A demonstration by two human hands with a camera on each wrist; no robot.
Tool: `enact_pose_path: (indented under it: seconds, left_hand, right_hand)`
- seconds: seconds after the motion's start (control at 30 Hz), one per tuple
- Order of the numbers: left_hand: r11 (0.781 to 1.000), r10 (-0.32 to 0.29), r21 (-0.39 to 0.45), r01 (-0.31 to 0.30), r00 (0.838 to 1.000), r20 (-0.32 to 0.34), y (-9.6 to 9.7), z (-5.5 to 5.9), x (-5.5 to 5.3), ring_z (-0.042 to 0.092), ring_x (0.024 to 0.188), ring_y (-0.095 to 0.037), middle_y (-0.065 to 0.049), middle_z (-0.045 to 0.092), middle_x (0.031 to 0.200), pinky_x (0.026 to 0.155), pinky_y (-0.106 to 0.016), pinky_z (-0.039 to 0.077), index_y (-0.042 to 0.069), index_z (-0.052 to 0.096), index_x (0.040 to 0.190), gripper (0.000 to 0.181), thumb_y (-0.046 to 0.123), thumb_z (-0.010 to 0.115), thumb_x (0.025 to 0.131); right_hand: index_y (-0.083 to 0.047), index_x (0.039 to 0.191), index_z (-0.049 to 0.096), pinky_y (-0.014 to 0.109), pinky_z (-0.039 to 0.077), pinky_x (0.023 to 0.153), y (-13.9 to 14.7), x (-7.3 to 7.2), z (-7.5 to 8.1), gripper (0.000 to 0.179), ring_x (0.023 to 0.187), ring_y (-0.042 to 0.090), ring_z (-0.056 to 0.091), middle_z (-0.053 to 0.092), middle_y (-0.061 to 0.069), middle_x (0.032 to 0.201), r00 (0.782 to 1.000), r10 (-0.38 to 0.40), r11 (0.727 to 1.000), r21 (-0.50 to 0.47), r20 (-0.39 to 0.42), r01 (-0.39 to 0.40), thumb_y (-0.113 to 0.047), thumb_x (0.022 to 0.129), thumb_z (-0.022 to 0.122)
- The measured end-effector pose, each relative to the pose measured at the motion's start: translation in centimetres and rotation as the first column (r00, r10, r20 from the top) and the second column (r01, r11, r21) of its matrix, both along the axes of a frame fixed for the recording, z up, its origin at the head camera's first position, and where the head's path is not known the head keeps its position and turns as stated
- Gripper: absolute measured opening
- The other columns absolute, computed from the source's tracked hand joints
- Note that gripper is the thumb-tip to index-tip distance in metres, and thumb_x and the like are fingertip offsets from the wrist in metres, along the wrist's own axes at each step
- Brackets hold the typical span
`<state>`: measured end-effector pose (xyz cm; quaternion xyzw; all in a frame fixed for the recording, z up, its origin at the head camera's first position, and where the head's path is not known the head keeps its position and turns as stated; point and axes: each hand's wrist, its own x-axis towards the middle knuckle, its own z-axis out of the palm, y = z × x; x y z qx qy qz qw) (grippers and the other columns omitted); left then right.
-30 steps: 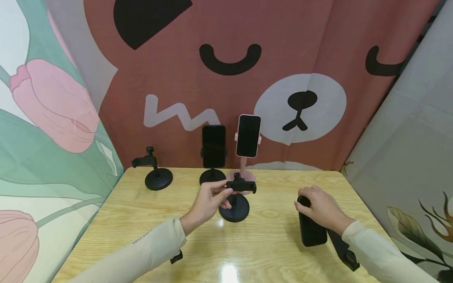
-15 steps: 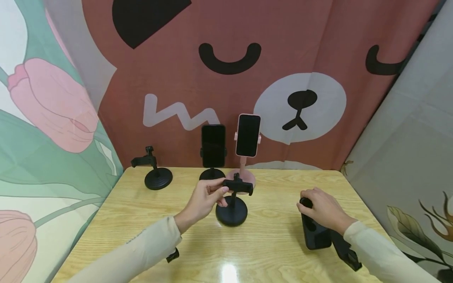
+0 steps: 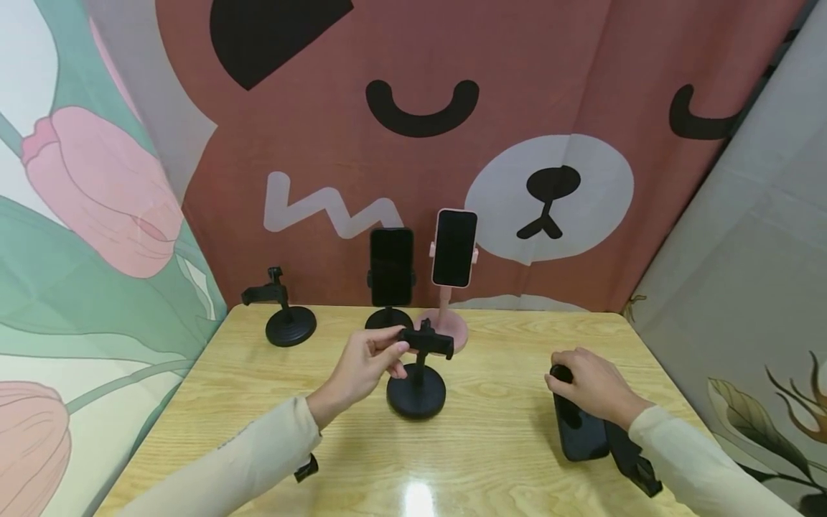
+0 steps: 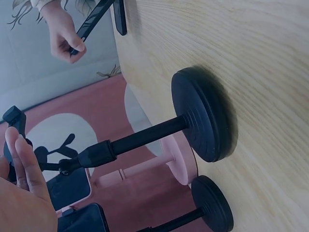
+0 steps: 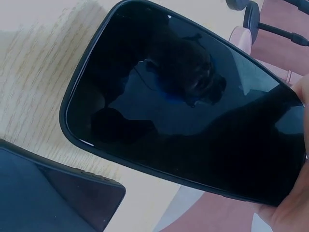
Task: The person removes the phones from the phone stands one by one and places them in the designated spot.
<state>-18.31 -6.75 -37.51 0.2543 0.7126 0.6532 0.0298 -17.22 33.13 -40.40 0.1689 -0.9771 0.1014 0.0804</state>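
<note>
My left hand (image 3: 358,368) pinches the black clamp (image 3: 428,342) of a black phone stand by its left end. The stand's round base (image 3: 416,395) is right at the tabletop, its pole upright; the left wrist view shows the pole (image 4: 147,135) running up to the hand. At the right, my right hand (image 3: 591,380) grips a black smartphone (image 3: 580,433) by its upper end. That phone leans over the table, its dark glossy screen (image 5: 169,111) filling much of the right wrist view. A second dark phone (image 5: 53,193) lies beside it on the wood.
Behind are a black stand holding a phone (image 3: 391,266) and a pink stand (image 3: 455,327) holding another phone (image 3: 455,248). An unloaded black stand (image 3: 291,325) is at the back left. Black parts show by the left sleeve (image 3: 306,468) and right sleeve (image 3: 646,480).
My left hand has brought the black stand left and nearer to me. The right hand has shifted slightly right, and the phone's lower end has come nearer, its screen showing more.
</note>
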Motion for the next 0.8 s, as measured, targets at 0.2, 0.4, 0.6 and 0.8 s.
enact_pose_path:
  seconds: [0.2, 0.4, 0.6, 0.8]
  left_hand:
    - [1.000, -0.002, 0.011, 0.002, 1.000, 0.006, -0.8, 0.2, 0.2, 0.067, 0.060, -0.003, -0.041, 0.067, 0.110, 0.064, -0.020, 0.059, -0.013, 0.053, 0.139, 0.043, 0.007, 0.058, 0.101]
    - [1.000, 0.012, 0.022, -0.011, 1.000, -0.005, -1.7, 0.3, 0.3, 0.067, 0.062, -0.002, -0.043, 0.066, 0.109, 0.065, -0.020, 0.059, -0.014, 0.052, 0.139, 0.043, 0.007, 0.058, 0.102]
    - [0.998, 0.054, 0.029, -0.053, 0.998, -0.017, -2.7, 0.6, 0.3, 0.068, 0.062, -0.003, -0.038, 0.069, 0.106, 0.064, -0.021, 0.060, -0.015, 0.052, 0.138, 0.042, 0.005, 0.058, 0.102]
    - [0.995, 0.099, 0.037, -0.097, 0.994, -0.044, -3.6, 0.9, 0.3, 0.068, 0.062, -0.004, -0.036, 0.071, 0.105, 0.065, -0.023, 0.061, -0.013, 0.055, 0.137, 0.040, 0.004, 0.059, 0.101]
  right_hand:
    - [-0.024, 0.073, 0.053, 0.024, 0.028, 0.054, 0.0, -0.1, -0.2, 0.026, 0.060, 0.008, 0.035, 0.039, -0.008, 0.063, 1.000, -0.006, 1.000, 0.003, 0.017, 0.006, -0.027, 0.094, 0.069]
    - [-0.024, 0.074, 0.053, 0.024, 0.028, 0.054, 0.0, -0.3, -0.3, 0.026, 0.060, 0.008, 0.035, 0.040, -0.008, 0.062, 1.000, -0.001, 1.000, 0.006, 0.025, 0.001, -0.027, 0.094, 0.069]
    - [-0.024, 0.074, 0.053, 0.024, 0.028, 0.053, 0.0, -0.3, -0.5, 0.026, 0.059, 0.008, 0.035, 0.040, -0.008, 0.062, 0.999, -0.007, 1.000, 0.003, 0.032, 0.007, -0.027, 0.094, 0.069]
    - [-0.024, 0.072, 0.051, 0.024, 0.028, 0.053, 0.0, -0.2, -0.7, 0.028, 0.060, 0.008, 0.034, 0.039, -0.007, 0.063, 0.999, -0.018, 1.000, 0.003, 0.044, 0.018, -0.027, 0.095, 0.068]
